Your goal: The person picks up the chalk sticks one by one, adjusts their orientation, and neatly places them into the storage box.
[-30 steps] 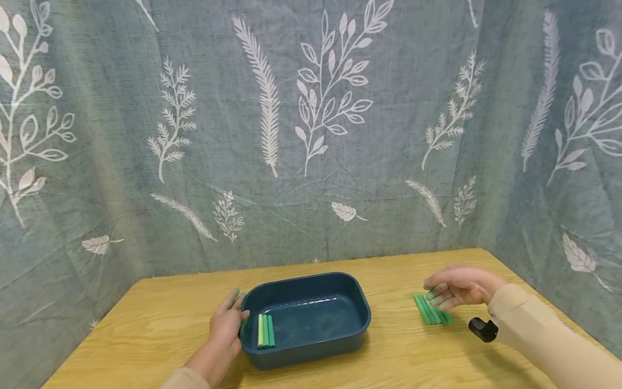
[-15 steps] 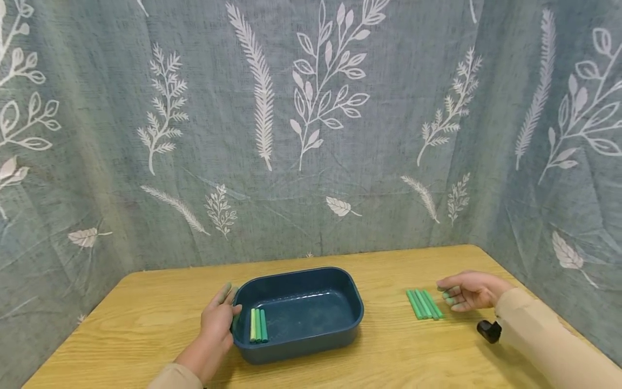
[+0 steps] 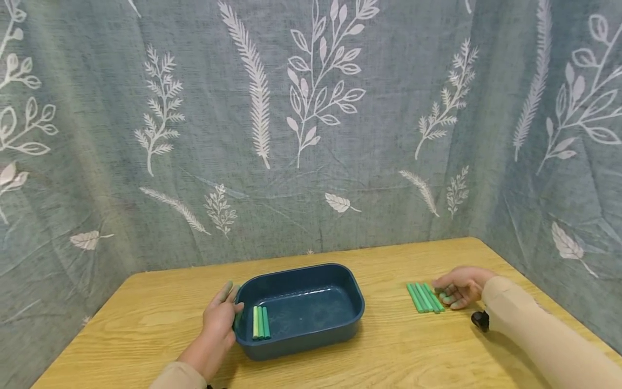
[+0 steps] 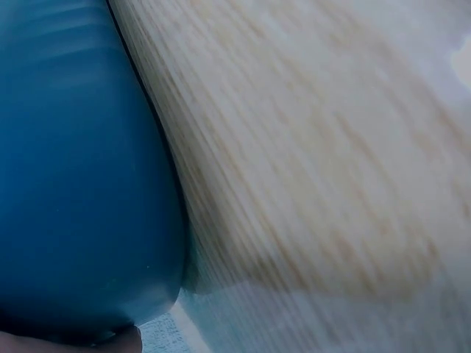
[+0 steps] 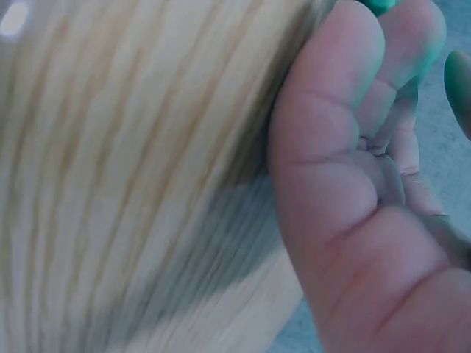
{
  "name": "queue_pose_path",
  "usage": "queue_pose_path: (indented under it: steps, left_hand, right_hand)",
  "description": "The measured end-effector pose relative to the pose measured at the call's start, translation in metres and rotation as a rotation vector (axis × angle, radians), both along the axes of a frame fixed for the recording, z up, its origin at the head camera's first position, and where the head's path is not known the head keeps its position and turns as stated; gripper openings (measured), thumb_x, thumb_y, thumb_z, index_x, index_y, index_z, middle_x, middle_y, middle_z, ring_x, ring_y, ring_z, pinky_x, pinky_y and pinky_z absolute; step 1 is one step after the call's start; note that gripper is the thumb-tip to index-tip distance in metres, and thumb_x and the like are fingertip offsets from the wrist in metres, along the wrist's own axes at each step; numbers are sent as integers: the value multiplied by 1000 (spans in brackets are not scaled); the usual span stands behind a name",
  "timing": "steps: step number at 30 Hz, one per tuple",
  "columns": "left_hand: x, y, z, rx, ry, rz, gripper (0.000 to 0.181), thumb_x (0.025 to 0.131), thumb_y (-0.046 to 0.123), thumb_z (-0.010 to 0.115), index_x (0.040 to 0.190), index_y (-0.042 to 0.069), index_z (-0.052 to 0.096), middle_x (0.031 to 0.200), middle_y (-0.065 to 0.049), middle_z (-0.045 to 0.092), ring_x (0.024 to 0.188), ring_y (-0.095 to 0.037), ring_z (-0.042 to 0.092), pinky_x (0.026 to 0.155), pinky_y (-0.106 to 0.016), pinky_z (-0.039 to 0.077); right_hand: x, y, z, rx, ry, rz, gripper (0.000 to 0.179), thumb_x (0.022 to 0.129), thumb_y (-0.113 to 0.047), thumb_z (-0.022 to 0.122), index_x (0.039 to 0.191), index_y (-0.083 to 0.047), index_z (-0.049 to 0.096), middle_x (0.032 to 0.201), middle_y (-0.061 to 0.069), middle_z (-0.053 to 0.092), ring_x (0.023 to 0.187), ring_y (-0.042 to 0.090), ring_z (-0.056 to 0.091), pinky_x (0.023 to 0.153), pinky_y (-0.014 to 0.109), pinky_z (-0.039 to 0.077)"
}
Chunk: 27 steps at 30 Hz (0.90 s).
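Fingers [image 5: 327,110] half-open, my right hand [image 3: 464,285] is curving beside green chalks [image 3: 424,297]; my outstretched left hand [image 3: 220,320] is touching a blue tub [image 3: 306,343].

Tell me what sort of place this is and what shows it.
Probably a curtained-off tabletop workspace; the wider room is out of sight. Leaf-patterned fabric hangs behind and on both sides of a wood-grained table, which holds a dark blue basin and green sticks.

Room type unclear: leafy fabric [image 3: 384,162] screens wood-look tabletop [image 3: 384,346] on three sides.
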<state>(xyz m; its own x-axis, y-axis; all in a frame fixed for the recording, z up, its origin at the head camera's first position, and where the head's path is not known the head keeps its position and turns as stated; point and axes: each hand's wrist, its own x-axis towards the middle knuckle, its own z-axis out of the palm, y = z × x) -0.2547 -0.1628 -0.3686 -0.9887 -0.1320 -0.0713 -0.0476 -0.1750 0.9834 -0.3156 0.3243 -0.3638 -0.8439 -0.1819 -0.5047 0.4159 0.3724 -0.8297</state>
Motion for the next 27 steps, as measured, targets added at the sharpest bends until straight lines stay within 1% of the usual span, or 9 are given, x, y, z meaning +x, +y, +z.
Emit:
queue_pose_path:
  steps: [2,5,6,8,11,14,15,23,27]
  left_hand:
    - [0,1,0,0,-4,1,72,93,-18,30,155,2,-1,158,-25,2,145,-42,-4,95,-33,32]
    - [1,0,0,4,-6,6,72,92,-18,30,155,2,-1,158,-25,2,145,-42,-5,103,-36,29]
    - [1,-1,0,7,-6,8,73,92,-18,30,154,2,-1,158,-25,1,145,-42,-6,107,-39,26]
    - [2,-3,0,6,-3,6,72,93,-17,30,154,2,-2,158,-25,0,144,-42,-7,109,-41,25]
    - [3,-7,0,3,-2,1,72,93,-18,29,154,2,-5,158,-26,-3,144,-42,-8,108,-41,26]
    - [3,-7,0,13,-3,0,73,92,-19,28,154,2,-5,158,-26,-3,144,-42,-9,111,-45,22]
    - [3,-6,0,15,-7,2,73,92,-19,28,154,2,-5,158,-26,-3,144,-42,-9,113,-46,19]
    - [2,-3,-1,12,-8,7,72,93,-19,29,154,2,-4,158,-26,-1,144,-43,-8,115,-48,15]
    - [0,1,2,19,-11,19,73,92,-19,29,155,3,-1,158,-25,2,145,-42,-5,116,-47,14]
  right_hand:
    - [0,0,-1,15,-11,9,23,99,-17,53,80,-11,65,70,1,57,62,9,57,61,22,54]
    - [-3,-2,-2,39,-20,19,23,98,-17,54,78,-11,63,70,1,57,61,8,56,61,22,54]
    - [-3,-4,-3,52,-18,21,23,98,-18,55,78,-11,63,70,1,57,61,8,56,62,22,54]
    - [-6,-7,-3,74,-20,22,23,97,-18,56,76,-10,61,69,1,57,60,9,56,62,22,54]
    - [-8,-12,-4,104,-13,17,24,97,-18,57,74,-9,60,68,2,58,59,9,57,62,23,55]
    - [-8,-12,-6,121,1,7,24,96,-17,58,73,-9,61,67,2,58,58,9,56,61,23,55]
    - [-8,-12,-6,127,6,4,24,96,-17,59,73,-9,61,66,2,58,58,9,56,61,23,55]
    - [-6,-13,-8,161,25,-26,22,94,-17,63,74,-8,60,64,1,56,54,9,53,56,22,53]
    - [-6,-9,-6,176,29,-32,23,95,-15,62,74,-8,60,64,1,55,54,8,53,57,22,54]
